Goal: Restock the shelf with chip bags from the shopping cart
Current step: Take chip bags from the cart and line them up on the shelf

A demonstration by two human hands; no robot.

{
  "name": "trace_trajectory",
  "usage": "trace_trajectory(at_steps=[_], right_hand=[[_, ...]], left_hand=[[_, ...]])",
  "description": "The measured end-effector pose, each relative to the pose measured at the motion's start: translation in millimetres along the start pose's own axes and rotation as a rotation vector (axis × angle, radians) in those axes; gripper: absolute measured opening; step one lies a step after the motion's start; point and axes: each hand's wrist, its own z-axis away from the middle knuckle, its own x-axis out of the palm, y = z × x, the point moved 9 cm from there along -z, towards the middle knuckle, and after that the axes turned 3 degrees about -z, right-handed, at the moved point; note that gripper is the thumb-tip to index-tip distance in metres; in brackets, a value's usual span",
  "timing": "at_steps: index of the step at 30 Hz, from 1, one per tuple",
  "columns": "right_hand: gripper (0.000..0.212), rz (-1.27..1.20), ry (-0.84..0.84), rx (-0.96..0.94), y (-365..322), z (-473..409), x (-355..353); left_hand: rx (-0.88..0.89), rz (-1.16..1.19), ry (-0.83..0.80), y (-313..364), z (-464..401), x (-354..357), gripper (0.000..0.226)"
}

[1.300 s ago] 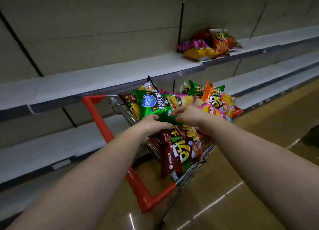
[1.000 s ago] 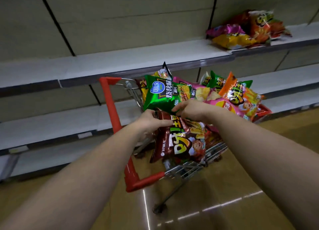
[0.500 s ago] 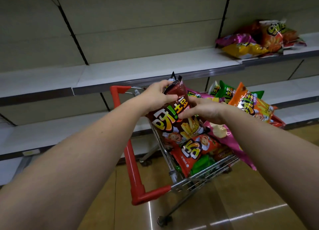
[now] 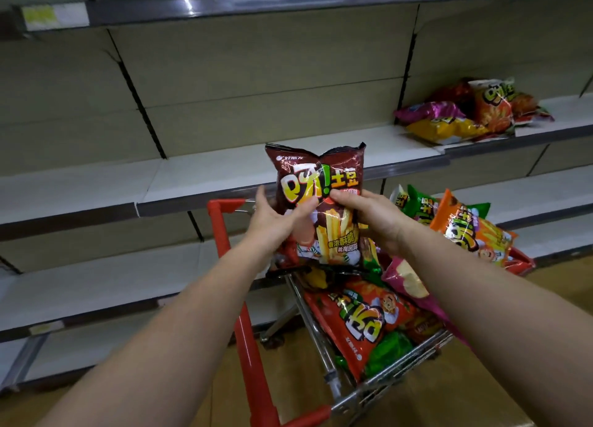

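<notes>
Brown chip bag (image 4: 321, 202) held upright above the shopping cart (image 4: 369, 391), just in front of the white shelf (image 4: 205, 176) edge. Left hand (image 4: 276, 224) grip curled round the bag's left side with thumb across the front; right hand (image 4: 375, 221) grip pinching its right side, fingers behind. In the cart below the bag, a red bag (image 4: 356, 324), a pink bag (image 4: 410, 285), an orange bag (image 4: 468, 231) and a green bag (image 4: 417, 205); well right of the cart on the shelf, a pile of bags (image 4: 465, 115).
</notes>
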Motion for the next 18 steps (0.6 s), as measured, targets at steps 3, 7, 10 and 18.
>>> trace_trajectory(at_steps=[3,7,10,18], right_hand=[[0.036,0.032,-0.032,0.015,2.8,-5.3,11.7],[0.049,0.174,0.056,-0.034,-0.4,-17.0,1.0],[0.048,0.548,0.124,-0.104,-5.8,-32.6,-14.2],[0.075,1.035,-0.137,0.026,25.2,-84.0,-8.5]], left_hand=[[-0.023,0.090,-0.048,-7.5,-1.6,3.7,0.061],[-0.055,0.091,0.181,-26.0,-17.0,-34.3,0.047],[-0.108,0.068,0.305,-43.8,-20.4,-59.6,0.059],[-0.177,0.091,0.253,-65.1,-27.0,-56.7,0.079]])
